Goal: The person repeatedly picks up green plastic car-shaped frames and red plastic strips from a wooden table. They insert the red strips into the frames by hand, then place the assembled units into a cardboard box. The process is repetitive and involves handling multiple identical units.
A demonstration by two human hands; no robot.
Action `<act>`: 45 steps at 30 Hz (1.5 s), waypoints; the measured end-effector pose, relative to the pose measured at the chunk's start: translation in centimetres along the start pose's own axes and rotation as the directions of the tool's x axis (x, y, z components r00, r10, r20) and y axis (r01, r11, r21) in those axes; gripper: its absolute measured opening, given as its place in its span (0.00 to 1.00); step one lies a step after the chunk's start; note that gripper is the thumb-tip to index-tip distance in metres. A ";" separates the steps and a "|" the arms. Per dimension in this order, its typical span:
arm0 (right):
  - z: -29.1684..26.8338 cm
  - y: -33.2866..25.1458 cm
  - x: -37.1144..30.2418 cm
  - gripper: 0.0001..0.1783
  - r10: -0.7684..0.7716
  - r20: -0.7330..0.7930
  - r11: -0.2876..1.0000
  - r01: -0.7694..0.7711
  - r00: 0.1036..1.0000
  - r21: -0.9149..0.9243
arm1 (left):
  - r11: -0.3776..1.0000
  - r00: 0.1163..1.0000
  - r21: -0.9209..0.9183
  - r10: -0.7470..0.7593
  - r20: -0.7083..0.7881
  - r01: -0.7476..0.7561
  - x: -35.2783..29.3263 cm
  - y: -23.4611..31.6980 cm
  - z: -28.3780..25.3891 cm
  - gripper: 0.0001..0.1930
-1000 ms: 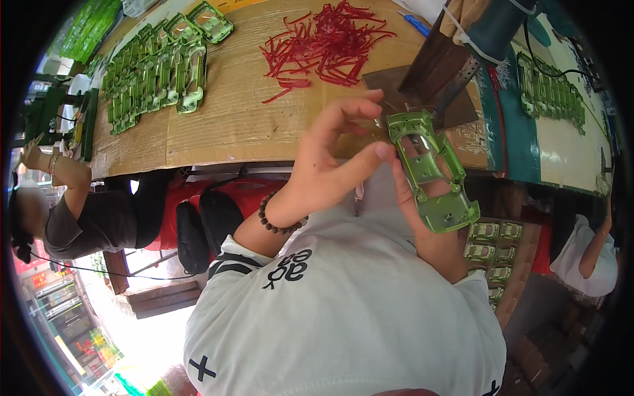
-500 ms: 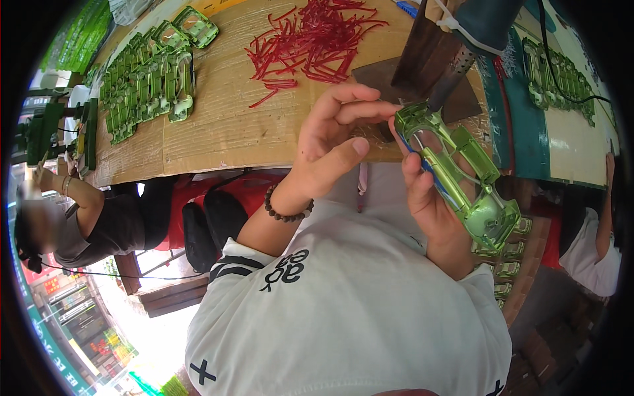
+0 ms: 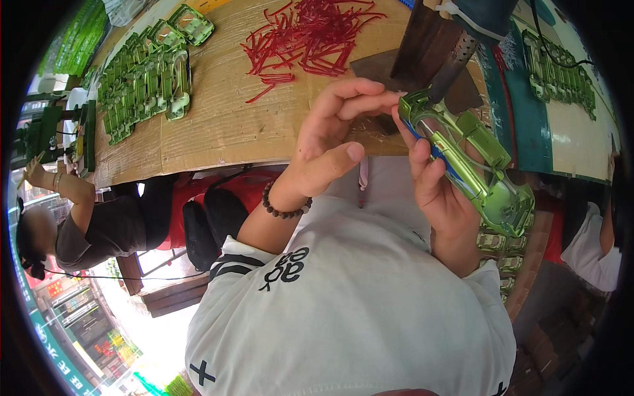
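So, from my end of the head camera, the right hand [image 3: 449,208] has hold of a green toy car shell [image 3: 463,173], fingers partly curled along its left side. Can't see how the thumb sits. The shell is tilted, held up near the table edge, with a strip of blue along the side by the fingers. Its upper end is right at the tip of a dark metal tool [image 3: 452,71], though I can't tell whether they're touching.

The left hand [image 3: 318,142] is loosely open, thumb well apart from the bent fingers, and the fingertips reach the shell's upper end. I can't make out any grip there. There's a beaded bracelet [image 3: 285,212] on that wrist.

On the table [image 3: 218,119] I've got a messy pile of red strips [image 3: 309,36] beyond the hands, and a bunch of finished-looking green shells [image 3: 148,86] off left.
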State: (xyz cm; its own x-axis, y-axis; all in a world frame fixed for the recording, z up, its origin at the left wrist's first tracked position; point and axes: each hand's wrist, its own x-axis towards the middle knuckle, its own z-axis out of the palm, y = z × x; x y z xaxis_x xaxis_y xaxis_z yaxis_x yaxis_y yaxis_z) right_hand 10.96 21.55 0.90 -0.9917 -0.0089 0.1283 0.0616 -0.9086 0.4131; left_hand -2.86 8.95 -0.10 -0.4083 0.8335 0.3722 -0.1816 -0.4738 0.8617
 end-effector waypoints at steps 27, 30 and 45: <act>0.1 0.0 -0.4 0.32 -0.212 -0.090 0.945 0.180 0.973 -0.274 | 0.987 0.991 0.146 -0.082 0.109 0.065 0.4 0.4 0.6 0.34; 0.5 0.2 0.0 0.31 -0.266 -0.120 0.915 0.212 0.956 -0.342 | 0.980 0.987 0.158 -0.139 0.083 0.125 0.4 0.5 1.0 0.35; 0.1 -0.8 -0.6 0.30 -0.249 -0.026 0.931 0.232 0.968 -0.282 | 0.853 0.982 0.510 0.017 0.186 -0.112 1.1 0.1 1.4 0.42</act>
State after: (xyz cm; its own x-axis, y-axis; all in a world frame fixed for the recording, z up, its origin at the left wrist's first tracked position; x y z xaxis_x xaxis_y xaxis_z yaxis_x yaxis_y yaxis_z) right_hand 11.47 22.32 0.54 -0.9783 0.2071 -0.0022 -0.2048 -0.9657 0.1598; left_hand -2.05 10.19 0.82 -0.2375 0.8636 0.4447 0.3468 -0.3522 0.8693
